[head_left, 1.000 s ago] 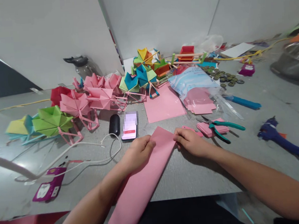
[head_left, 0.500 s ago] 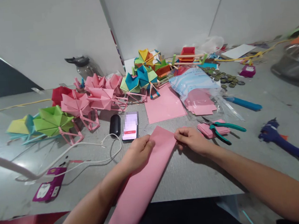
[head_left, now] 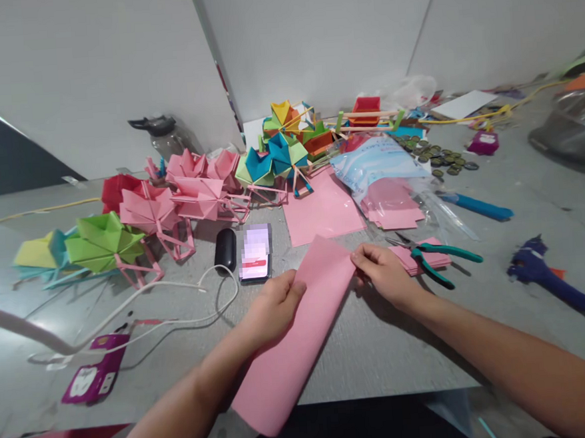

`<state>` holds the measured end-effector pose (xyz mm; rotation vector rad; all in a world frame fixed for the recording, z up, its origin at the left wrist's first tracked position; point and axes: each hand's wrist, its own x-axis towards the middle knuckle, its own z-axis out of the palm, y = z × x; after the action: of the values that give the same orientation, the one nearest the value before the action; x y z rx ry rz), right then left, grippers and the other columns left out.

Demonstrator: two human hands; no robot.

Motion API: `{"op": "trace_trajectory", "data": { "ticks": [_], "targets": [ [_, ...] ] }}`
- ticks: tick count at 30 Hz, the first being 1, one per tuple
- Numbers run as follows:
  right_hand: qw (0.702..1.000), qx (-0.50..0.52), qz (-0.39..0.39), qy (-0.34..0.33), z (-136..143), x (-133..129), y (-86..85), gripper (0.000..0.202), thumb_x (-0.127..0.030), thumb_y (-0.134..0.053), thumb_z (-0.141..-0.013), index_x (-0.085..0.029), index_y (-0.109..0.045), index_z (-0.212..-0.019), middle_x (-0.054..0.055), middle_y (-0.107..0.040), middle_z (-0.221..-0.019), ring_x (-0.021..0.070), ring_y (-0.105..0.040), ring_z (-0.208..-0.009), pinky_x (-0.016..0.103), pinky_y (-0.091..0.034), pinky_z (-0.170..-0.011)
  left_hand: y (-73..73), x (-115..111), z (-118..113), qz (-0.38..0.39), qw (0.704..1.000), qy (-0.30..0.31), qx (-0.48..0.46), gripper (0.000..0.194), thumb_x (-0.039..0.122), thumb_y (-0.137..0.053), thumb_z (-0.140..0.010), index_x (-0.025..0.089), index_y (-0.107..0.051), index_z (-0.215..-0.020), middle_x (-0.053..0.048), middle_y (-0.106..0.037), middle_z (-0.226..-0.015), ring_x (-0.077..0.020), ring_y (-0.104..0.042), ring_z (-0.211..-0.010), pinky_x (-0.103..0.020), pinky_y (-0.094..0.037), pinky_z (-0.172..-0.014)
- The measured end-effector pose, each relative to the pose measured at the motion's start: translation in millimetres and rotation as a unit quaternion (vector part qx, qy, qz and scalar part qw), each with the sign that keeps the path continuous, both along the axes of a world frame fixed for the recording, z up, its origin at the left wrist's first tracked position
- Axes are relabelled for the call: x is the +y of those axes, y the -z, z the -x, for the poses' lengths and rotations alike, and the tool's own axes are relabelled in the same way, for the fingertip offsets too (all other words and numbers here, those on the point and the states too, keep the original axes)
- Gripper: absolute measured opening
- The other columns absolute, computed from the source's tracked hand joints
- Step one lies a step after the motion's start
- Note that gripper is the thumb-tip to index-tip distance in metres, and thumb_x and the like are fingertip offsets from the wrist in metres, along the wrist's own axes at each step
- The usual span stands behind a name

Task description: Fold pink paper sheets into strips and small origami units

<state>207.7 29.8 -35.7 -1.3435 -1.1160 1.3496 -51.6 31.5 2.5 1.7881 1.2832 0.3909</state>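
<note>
A long sheet of pink paper [head_left: 308, 331], folded lengthwise, slants across the front of the table between my hands. My left hand [head_left: 278, 307] grips its left edge, thumb on top and fingers hidden beneath. At the upper right corner my right hand [head_left: 379, 269] pinches the paper between thumb and fingers. The near end hangs past the table's front edge. Just beyond the paper are a phone [head_left: 255, 253] and a black oval case [head_left: 225, 250]. Right of my right hand, green-handled pliers [head_left: 428, 256] rest on a stack of small pink papers [head_left: 405, 259].
Folded paper models [head_left: 148, 206] in several colours line the back left. Behind my hands lie a flat pink sheet [head_left: 316, 210] and a plastic bag [head_left: 376, 163]. A blue cutter [head_left: 479, 206] and a glue gun [head_left: 551, 274] are at right. White cable [head_left: 142, 289] loops at left.
Both hands have shifted slightly to the right and the pink paper has moved with them, its near end rising up and to the right. Both grips on it continue.
</note>
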Motion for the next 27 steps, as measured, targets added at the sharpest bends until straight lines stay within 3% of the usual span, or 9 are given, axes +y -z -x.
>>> {"op": "trace_trajectory", "data": {
  "ticks": [5, 9, 13, 19, 27],
  "targets": [
    [0.991, 0.110, 0.068, -0.029, 10, -5, -2.1, 0.054, -0.069, -0.084, -0.077, -0.024, -0.055, -0.073, -0.006, -0.051, -0.056, 0.0112, -0.044, -0.044, 0.028, -0.046, -0.041, -1.3, -2, -2, -0.008, 1.000, -0.011, -0.013, 0.036, 0.046, -0.042, -0.108, 0.023, -0.045, -0.080, 0.003, -0.051, -0.075, -0.0162, -0.046, -0.069, -0.033, -0.033, -0.066],
    [0.996, 0.075, 0.049, 0.018, 12, -7, 1.7, 0.061, -0.075, -0.084, -0.075, -0.023, -0.053, -0.069, -0.006, -0.049, -0.055, 0.0085, -0.039, -0.043, 0.024, -0.035, -0.040, -1.1, -2, -2, -0.002, 1.000, -0.012, -0.023, 0.036, 0.046, -0.043, -0.107, 0.023, -0.046, -0.080, 0.003, -0.052, -0.076, -0.0161, -0.047, -0.070, -0.033, -0.034, -0.066],
    [0.998, 0.038, 0.015, 0.051, 13, -8, 3.0, 0.062, -0.077, -0.081, -0.076, -0.024, -0.051, -0.065, -0.006, -0.046, -0.051, 0.0098, -0.039, -0.043, 0.026, -0.035, -0.042, 0.3, -1, -3, -0.008, 1.000, -0.006, -0.027, 0.036, 0.046, -0.042, -0.108, 0.023, -0.048, -0.081, 0.002, -0.054, -0.078, -0.0165, -0.049, -0.072, -0.032, -0.036, -0.067],
    [0.998, 0.060, 0.028, 0.024, 16, -9, 2.7, 0.065, -0.082, -0.079, -0.077, -0.023, -0.054, -0.068, -0.005, -0.048, -0.054, 0.0091, -0.038, -0.044, 0.026, -0.032, -0.044, 3.1, -1, -3, -0.001, 0.999, -0.012, -0.035, 0.037, 0.049, -0.040, -0.108, 0.022, -0.050, -0.084, 0.002, -0.051, -0.077, -0.0171, -0.047, -0.072, -0.032, -0.036, -0.067],
    [0.998, 0.054, 0.008, 0.013, 15, -10, 8.6, 0.071, -0.088, -0.068, -0.084, -0.025, -0.049, -0.058, -0.005, -0.040, -0.049, 0.0116, -0.039, -0.044, 0.028, -0.036, -0.045, 3.0, 0, -3, -0.007, 0.999, -0.015, -0.028, 0.039, 0.049, -0.040, -0.108, 0.023, -0.044, -0.079, 0.003, -0.048, -0.075, -0.0162, -0.045, -0.071, -0.032, -0.035, -0.068]
  ]
}}
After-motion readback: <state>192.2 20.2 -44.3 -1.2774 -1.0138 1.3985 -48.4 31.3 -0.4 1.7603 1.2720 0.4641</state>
